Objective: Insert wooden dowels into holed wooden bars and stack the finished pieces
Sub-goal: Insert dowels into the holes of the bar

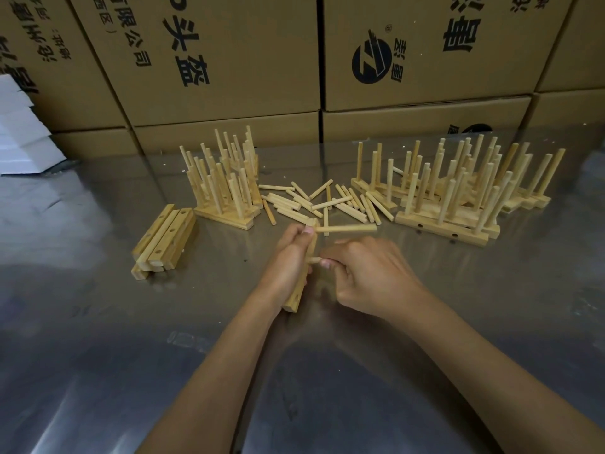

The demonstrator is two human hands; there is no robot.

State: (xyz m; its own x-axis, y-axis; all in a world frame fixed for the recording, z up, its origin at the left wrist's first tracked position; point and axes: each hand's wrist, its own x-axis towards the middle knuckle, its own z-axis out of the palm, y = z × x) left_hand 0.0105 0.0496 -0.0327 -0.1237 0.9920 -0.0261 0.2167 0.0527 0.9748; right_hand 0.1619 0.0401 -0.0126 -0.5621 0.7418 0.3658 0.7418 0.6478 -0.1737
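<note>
Dowels and bars look light, stiff and dry, likely easy to pinch without slipping. On the tabletop (pixel 98 322), bare holed bars (pixel 163 244) lie at left, then a finished stack (pixel 226 188), then loose dowels (pixel 320 201). At centre, the left hand (pixel 288 260) wraps its grip round 1 bar (pixel 299 290), already carrying 1 dowel (pixel 347 228). The right hand (pixel 370 273) pinches another dowel's end (pixel 315 259) at the bar's side. More finished pieces (pixel 458 198) stand at right.

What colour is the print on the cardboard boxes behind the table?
Black print on the cardboard boxes, head view.
</note>
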